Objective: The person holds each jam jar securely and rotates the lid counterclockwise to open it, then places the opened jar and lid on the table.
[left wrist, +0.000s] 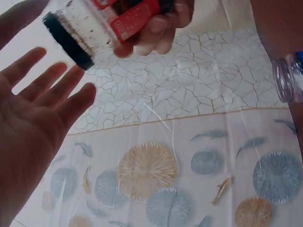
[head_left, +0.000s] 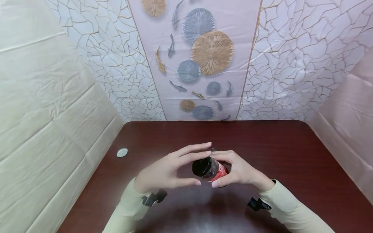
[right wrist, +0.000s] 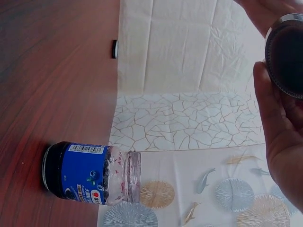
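Observation:
A glass jar with a red label and black lid is tilted above the table, its lid toward the left. My right hand grips it around the labelled body, thumb on the near side. My left hand is held around the lid end, fingers stretched and spread. In the left wrist view, the fingers of the left hand come right up to the rim of the black lid. The dark round base of the jar faces the right wrist camera.
A lidless glass jar with a blue label stands on the table, dark contents low inside; the hands mostly hide it in the head view. A loose round lid lies at the table's left. Patterned cloth hangs behind the dark red table.

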Demonstrator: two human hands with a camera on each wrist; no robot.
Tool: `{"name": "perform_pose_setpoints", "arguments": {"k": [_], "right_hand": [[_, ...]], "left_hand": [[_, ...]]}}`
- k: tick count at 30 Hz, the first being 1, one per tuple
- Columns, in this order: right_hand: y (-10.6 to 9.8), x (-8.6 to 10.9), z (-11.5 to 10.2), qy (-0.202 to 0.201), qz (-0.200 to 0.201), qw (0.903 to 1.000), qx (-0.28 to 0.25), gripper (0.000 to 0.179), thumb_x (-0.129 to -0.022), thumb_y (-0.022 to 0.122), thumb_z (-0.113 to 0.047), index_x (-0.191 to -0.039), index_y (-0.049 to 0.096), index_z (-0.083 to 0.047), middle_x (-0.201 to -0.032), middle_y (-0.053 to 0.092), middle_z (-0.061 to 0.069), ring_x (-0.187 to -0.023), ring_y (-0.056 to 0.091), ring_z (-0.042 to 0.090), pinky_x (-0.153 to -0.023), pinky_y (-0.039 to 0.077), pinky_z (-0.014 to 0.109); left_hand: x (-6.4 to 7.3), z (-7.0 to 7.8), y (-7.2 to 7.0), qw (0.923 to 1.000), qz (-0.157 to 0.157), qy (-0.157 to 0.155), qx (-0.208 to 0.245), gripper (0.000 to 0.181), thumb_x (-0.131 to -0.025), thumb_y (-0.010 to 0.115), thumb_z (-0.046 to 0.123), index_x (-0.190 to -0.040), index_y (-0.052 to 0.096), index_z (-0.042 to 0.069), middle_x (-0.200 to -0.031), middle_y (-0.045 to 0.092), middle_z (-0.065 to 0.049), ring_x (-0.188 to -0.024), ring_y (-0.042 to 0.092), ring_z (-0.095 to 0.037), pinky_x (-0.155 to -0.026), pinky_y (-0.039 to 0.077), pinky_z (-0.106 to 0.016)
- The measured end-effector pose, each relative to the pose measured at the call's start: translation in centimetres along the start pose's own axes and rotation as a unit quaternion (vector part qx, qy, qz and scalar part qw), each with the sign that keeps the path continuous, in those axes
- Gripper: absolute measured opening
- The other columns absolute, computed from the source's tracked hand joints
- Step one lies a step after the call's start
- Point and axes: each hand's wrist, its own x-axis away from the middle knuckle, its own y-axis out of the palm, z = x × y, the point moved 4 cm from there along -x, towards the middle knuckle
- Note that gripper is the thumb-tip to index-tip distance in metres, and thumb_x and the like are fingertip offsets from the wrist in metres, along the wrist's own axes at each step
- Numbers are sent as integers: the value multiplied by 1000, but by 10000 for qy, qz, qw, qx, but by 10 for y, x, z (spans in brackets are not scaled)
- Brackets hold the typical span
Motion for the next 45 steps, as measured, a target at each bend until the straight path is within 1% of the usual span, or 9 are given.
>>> {"name": "perform_pose_setpoints", "arguments": {"k": [4, 7, 10, 19, 29, 33, 37, 41, 45], "right_hand": [[0, 1, 1, 99, -17, 9999, -18, 56, -76, 88, -13, -127, 67, -11, -118, 69, 4, -106, 65, 20, -86, 57, 32], [0, 2, 2, 92, 2, 9999, 82, 56, -75, 89, -15, -127, 67, -12, -118, 70, 3, -107, 65, 20, -89, 56, 31], [0, 2, 2, 56, 1, 9998, 201, 56, -75, 89, -17, -126, 68, -12, -118, 70, 2, -108, 65, 20, -89, 56, 30], [-2, 6, 4, 145, 92, 9993, 318, 59, -73, 91, -19, -127, 68, -12, -119, 69, 3, -108, 65, 20, -90, 56, 30], [-1, 9, 1, 318, 69, 9979, 558, 57, -74, 90, -24, -126, 69, -15, -120, 70, -1, -110, 64, 19, -92, 54, 30], [0, 7, 2, 330, 57, 9976, 605, 59, -74, 90, -26, -127, 69, -15, -122, 70, -1, -111, 64, 18, -92, 54, 30], [2, 5, 3, 273, 29, 9978, 606, 58, -74, 90, -26, -126, 69, -15, -121, 70, -2, -110, 64, 18, -91, 54, 30], [3, 3, 4, 281, 6, 9980, 571, 57, -74, 90, -25, -126, 69, -16, -121, 70, -2, -111, 64, 18, -91, 54, 30], [1, 4, 3, 276, 76, 9986, 455, 58, -74, 90, -21, -127, 68, -14, -120, 70, 0, -109, 64, 19, -88, 56, 31]], "left_hand": [[1, 1, -1, 9987, -341, 283, -237, 61, -91, 76, 15, -146, 51, 8, -156, 42, -10, -145, 38, -21, -116, 35, -37], [1, 0, 0, 9973, -385, 482, -387, 55, -93, 74, 13, -143, 53, 7, -153, 45, -12, -143, 40, -21, -116, 36, -38], [0, -1, 0, 9970, -350, 541, -427, 52, -94, 73, 14, -142, 55, 8, -150, 48, -12, -141, 43, -19, -114, 38, -36], [-1, -4, 1, 9974, -323, 213, -611, 58, -91, 77, 25, -143, 55, 12, -148, 52, -2, -138, 45, -12, -113, 38, -31], [0, -5, 4, 9978, -201, 147, -621, 58, -90, 79, 26, -142, 57, 13, -145, 55, -2, -134, 49, -12, -111, 41, -29], [2, -4, 2, 9971, -93, 109, -752, 59, -88, 81, 28, -141, 58, 13, -142, 56, -1, -132, 52, -11, -110, 42, -27], [3, -2, 0, 9960, -35, -26, -897, 59, -88, 81, 32, -139, 59, 15, -141, 57, 2, -130, 53, -9, -109, 42, -25], [4, 0, -1, 9964, 29, -194, -820, 58, -86, 82, 35, -137, 61, 17, -138, 57, 6, -126, 54, -6, -107, 43, -23], [1, 0, 0, 9957, 88, -224, -897, 57, -87, 80, 39, -137, 60, 18, -134, 58, 8, -123, 55, -3, -105, 43, -21]]}}
